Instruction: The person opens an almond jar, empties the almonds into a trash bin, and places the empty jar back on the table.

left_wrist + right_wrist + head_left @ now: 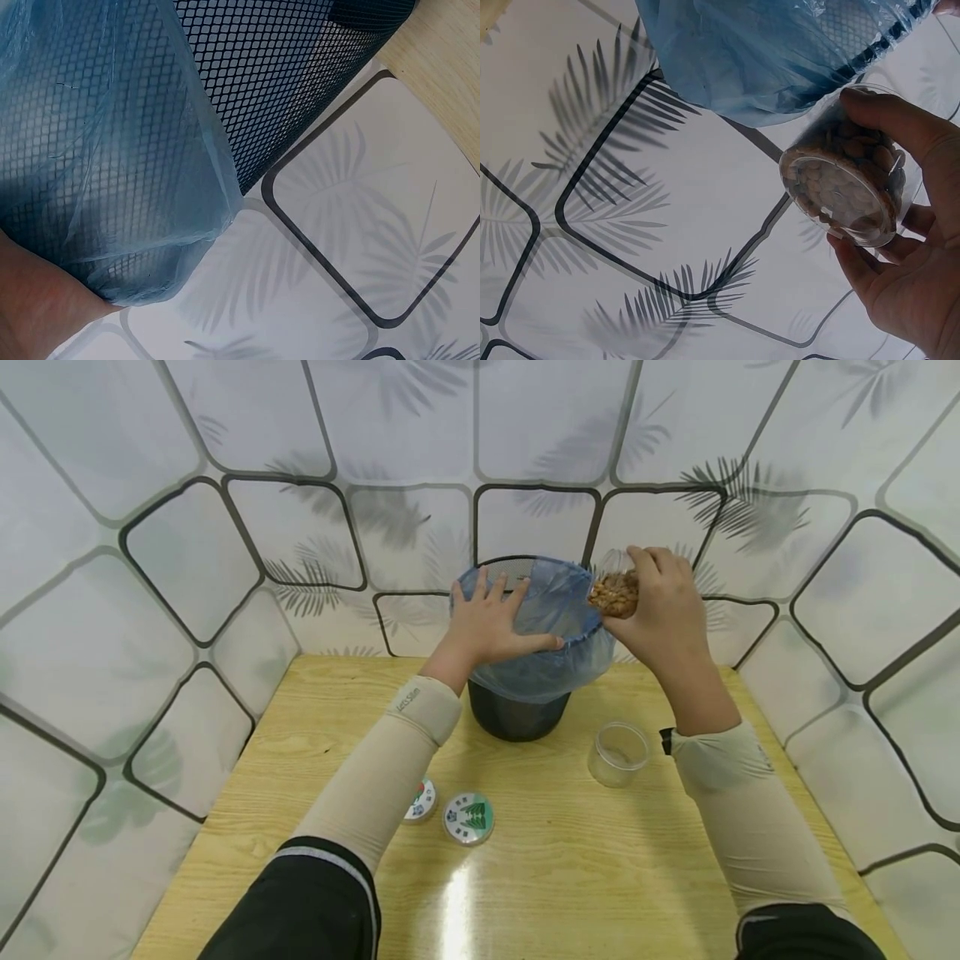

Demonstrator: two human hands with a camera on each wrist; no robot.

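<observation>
My right hand [667,602] grips a clear plastic jar [617,585] filled with small brown nut-like pieces [855,150]. The jar is tipped on its side, its mouth toward the right rim of the trash bin [517,720]. A thin blue bag [525,681] lines the bin and folds over its rim. With fingers spread, my left hand [491,622] rests on the bag at the bin's left side, the thumb along the near rim. In the left wrist view the bag [112,150] hangs over the bin's black mesh wall [262,67].
A second clear jar [618,758], without a lid, stands on the wooden table [570,877] right of the bin. Two round printed lids lie near the left forearm, one with a green design [468,818], the other [422,802] partly hidden by the sleeve. Patterned wall covering [420,535] rises behind.
</observation>
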